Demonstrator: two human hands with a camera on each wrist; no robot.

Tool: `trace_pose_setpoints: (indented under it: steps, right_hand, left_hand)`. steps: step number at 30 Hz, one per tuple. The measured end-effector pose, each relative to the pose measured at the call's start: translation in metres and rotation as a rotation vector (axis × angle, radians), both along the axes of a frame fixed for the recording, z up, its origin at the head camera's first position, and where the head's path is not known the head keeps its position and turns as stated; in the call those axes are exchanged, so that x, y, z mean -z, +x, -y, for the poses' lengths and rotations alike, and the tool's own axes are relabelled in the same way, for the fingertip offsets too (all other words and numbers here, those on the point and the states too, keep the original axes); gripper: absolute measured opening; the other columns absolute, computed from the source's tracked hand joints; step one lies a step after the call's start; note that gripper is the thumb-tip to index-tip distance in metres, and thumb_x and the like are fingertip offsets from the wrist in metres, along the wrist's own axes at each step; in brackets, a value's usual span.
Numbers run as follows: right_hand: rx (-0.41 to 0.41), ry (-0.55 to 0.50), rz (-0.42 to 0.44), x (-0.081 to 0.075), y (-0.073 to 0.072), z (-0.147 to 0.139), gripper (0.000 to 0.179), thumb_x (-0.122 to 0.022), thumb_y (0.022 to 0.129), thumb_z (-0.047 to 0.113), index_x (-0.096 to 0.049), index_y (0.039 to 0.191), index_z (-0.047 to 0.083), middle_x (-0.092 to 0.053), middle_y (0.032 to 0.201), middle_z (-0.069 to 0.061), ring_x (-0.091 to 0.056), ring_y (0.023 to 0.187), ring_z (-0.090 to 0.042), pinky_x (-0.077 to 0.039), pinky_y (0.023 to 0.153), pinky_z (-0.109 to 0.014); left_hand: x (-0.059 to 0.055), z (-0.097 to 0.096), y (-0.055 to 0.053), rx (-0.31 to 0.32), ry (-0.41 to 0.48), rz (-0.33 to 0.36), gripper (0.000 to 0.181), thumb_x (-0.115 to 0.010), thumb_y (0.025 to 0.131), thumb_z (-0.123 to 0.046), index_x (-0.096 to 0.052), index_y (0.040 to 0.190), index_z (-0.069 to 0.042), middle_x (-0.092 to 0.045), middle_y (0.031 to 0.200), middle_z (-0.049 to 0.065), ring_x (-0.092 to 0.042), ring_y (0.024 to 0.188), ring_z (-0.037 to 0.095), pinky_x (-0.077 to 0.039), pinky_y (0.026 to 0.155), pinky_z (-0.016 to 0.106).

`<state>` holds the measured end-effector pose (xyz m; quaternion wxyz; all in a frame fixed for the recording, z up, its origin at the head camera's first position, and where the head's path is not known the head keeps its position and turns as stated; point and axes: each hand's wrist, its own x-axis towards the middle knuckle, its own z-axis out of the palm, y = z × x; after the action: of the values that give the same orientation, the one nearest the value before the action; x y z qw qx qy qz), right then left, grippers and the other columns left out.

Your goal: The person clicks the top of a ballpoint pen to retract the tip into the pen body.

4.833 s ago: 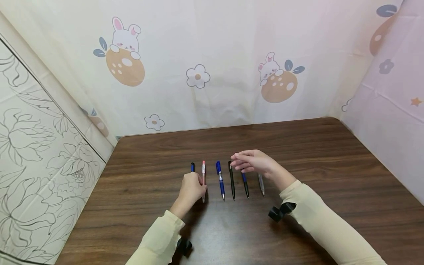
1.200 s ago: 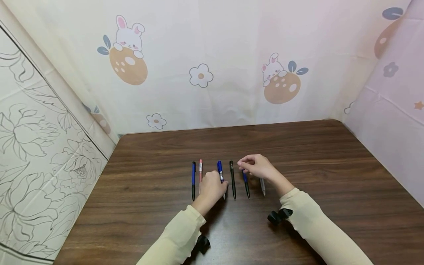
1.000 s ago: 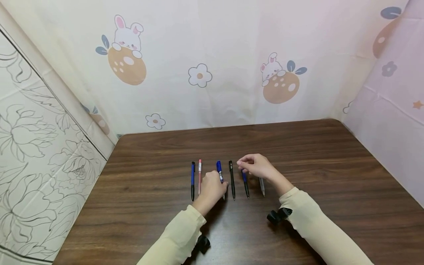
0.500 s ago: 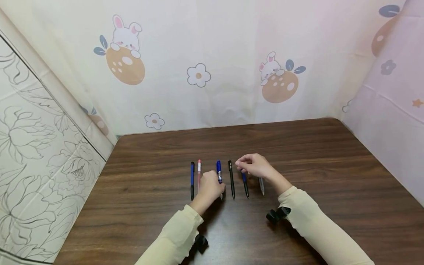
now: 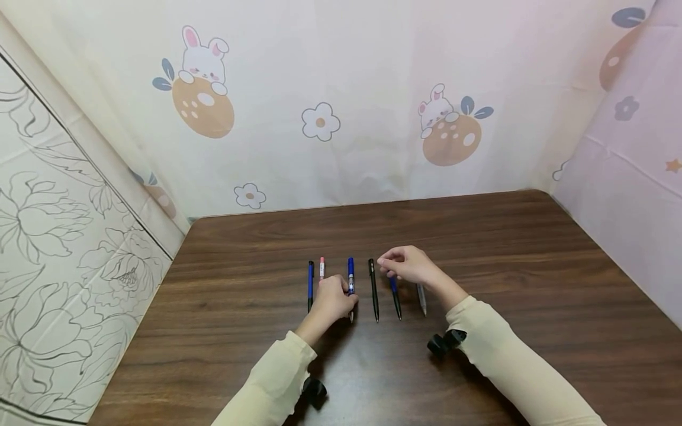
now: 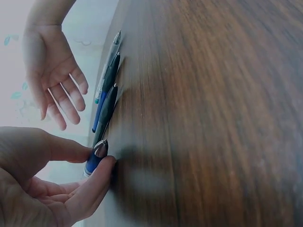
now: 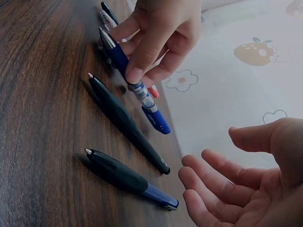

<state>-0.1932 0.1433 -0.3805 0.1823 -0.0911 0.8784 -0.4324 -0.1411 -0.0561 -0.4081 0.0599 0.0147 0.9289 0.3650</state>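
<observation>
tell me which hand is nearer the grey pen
Right. The right hand hovers over the far end of the grey pen; the left hand is farther away on its left, pinching a blue pen.

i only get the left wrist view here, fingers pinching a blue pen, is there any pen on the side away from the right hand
Observer: Yes, the head view shows two to the left of the blue pen: a pink pen and a blue-and-black pen.
Operator: ok and the blue one, i only see its silver tip end, what colour is the other end
Observer: Blue too, as the right wrist view shows.
Operator: which way does the pink end of the pink pen point
Observer: Toward the far edge of the table, in the head view.
</observation>
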Motion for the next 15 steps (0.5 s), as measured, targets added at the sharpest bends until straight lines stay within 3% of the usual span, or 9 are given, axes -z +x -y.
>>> trace_pose_setpoints:
  steps: [7, 15]
  right_hand:
    - [-0.006, 0.001, 0.029, 0.001, -0.001, -0.003, 0.037, -0.055, 0.098, 0.030, -0.063, 0.117, 0.000, -0.072, 0.107, -0.017, -0.070, 0.093, -0.024, -0.059, 0.076, -0.034]
    - [0.004, -0.022, 0.062, -0.002, -0.007, -0.006, 0.039, -0.054, 0.098, 0.031, -0.061, 0.120, -0.001, -0.071, 0.111, -0.018, -0.069, 0.095, -0.023, -0.058, 0.080, -0.036]
  left_hand:
    - [0.000, 0.009, 0.001, 0.031, 0.103, 0.073, 0.016, -0.070, 0.084, -0.007, -0.062, 0.092, 0.004, -0.069, 0.074, 0.012, -0.063, 0.050, 0.012, -0.052, 0.048, 0.021]
    - [0.000, 0.015, -0.004, 0.069, 0.195, 0.106, 0.015, -0.066, 0.085, -0.005, -0.062, 0.095, 0.004, -0.071, 0.079, 0.014, -0.067, 0.053, 0.015, -0.056, 0.049, 0.022]
